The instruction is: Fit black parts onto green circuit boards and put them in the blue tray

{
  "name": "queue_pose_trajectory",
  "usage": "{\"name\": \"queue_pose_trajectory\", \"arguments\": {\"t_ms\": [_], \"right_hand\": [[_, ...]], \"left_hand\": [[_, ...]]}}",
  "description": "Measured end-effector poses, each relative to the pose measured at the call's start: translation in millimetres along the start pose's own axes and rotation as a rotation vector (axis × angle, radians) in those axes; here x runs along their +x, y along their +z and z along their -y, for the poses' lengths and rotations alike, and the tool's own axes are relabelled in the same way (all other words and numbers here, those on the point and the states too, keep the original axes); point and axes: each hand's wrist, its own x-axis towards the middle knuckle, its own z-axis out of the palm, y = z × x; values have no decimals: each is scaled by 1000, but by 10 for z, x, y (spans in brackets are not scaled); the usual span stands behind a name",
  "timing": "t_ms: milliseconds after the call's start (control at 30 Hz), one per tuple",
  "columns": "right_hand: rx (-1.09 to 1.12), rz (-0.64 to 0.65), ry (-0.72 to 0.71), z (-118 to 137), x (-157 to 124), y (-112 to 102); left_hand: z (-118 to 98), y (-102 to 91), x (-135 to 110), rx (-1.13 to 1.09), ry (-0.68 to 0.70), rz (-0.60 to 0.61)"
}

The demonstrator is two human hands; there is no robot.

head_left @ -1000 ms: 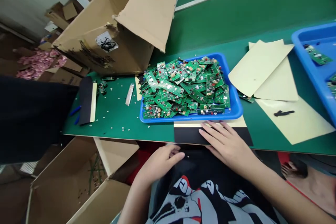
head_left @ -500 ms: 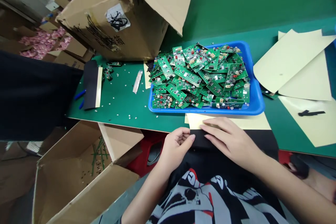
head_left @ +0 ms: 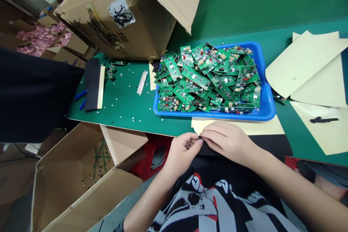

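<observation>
A black sheet (head_left: 268, 144) with a cream backing (head_left: 261, 127) lies across the table's front edge, below the blue tray (head_left: 268, 114). My left hand (head_left: 183, 149) is closed, thumb and fingertips pinched at the left end of the black sheet. Meeting it there, my right hand (head_left: 227, 141) has its fingers bent together over the same corner. A small black tip shows between the two hands' fingertips; whether it is a loose bit or part of the sheet I cannot tell. Green circuit boards (head_left: 195, 78) fill the tray in a heap.
A large cardboard box (head_left: 130, 40) stands at the back left. Cream sheets (head_left: 312, 69) lie at right, one bearing a black strip (head_left: 324, 120). A black piece with cream edging (head_left: 92, 85) lies left, near a person's dark clothing (head_left: 32, 98). An open carton (head_left: 65, 174) sits below.
My right hand has moved left and its fingers have drawn in, so its fingertips now meet my left hand's at the black sheet. My left hand stays nearly in place.
</observation>
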Motion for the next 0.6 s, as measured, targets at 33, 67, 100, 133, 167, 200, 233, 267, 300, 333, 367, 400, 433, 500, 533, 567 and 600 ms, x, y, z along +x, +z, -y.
{"name": "queue_pose_trajectory", "arguments": {"t_ms": [33, 67, 100, 133, 167, 200, 233, 267, 300, 333, 367, 400, 433, 500, 533, 567, 600], "right_hand": [[14, -17, 19, 3, -3, 6], [30, -37, 43, 3, -15, 5], [44, -56, 66, 1, -38, -4], [51, -72, 88, -2, -73, -24], [65, -100, 123, -8, -120, -54], [91, -144, 181, -16, -178, -92], [122, -201, 258, -24, -245, -133], [175, -289, 364, -34, -315, -174], [227, -378, 479, -43, -384, -211], [277, -468, 573, -51, -446, -241], [325, -547, 649, -58, -496, -261], [360, -603, 697, -63, -531, -271], [393, -641, 729, -67, -551, -272], [444, -671, 767, -71, -553, -257], [458, -674, 777, -74, -544, -246], [467, -676, 783, -78, -535, -235], [473, -681, 786, -83, -530, -227]], "left_hand": [[5, 7, 7, -34, -17, 6], [11, 13, 13, -68, -35, 10], [20, 15, 19, -96, -55, 9], [31, 12, 25, -114, -77, 3], [45, 2, 30, -123, -96, -12], [60, -15, 33, -121, -109, -35], [76, -38, 34, -104, -116, -60], [90, -64, 33, -65, -109, -85], [99, -91, 28, 3, -83, -120], [103, -112, 21, 104, -32, -173], [99, -126, 12, 241, 53, -240], [87, -127, 3, 402, 176, -323], [67, -114, -6, 565, 337, -412], [18, -45, -13, 808, 717, -491], [-5, 6, -8, 875, 888, -442], [-20, 63, 3, 918, 1009, -346], [-26, 121, 21, 952, 1070, -224]]}}
